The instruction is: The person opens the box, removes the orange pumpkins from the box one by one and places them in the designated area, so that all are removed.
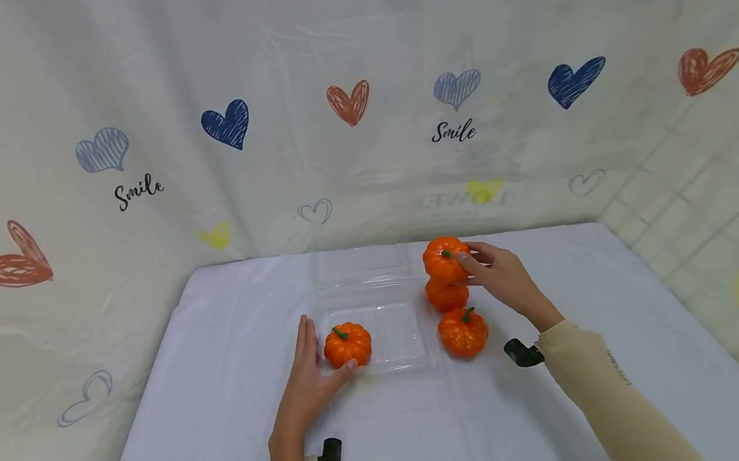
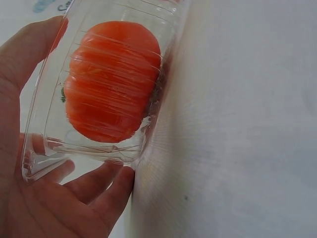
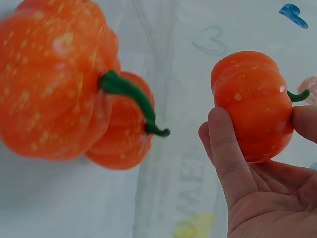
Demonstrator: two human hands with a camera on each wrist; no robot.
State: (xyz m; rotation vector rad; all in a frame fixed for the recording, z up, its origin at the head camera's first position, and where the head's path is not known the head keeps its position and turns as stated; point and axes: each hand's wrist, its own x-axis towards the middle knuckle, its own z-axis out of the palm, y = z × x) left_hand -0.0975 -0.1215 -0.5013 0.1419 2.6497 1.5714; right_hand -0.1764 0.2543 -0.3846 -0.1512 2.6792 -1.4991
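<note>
A clear plastic container (image 1: 396,335) lies with its lid folded back on the table. One small toy pumpkin (image 1: 347,345), orange with a green stem, sits at the left of its tray. My left hand (image 1: 308,392) holds the container's near left corner, thumb along the front rim and fingers against the left side. In the right wrist view, another toy pumpkin (image 3: 252,109) is pinched between the thumb and fingers of my right hand (image 3: 267,198), raised off the table. Two more pumpkins stand to the container's right, the rear one (image 1: 446,297) partly hidden below the held one.
The nearer loose pumpkin (image 1: 463,333) stands close to the container's right wall. A white cloth covers the table (image 1: 416,434). Behind its back edge hangs a pale curtain (image 1: 390,162) printed with hearts and words. Black camera mounts (image 1: 524,353) jut from both wrists.
</note>
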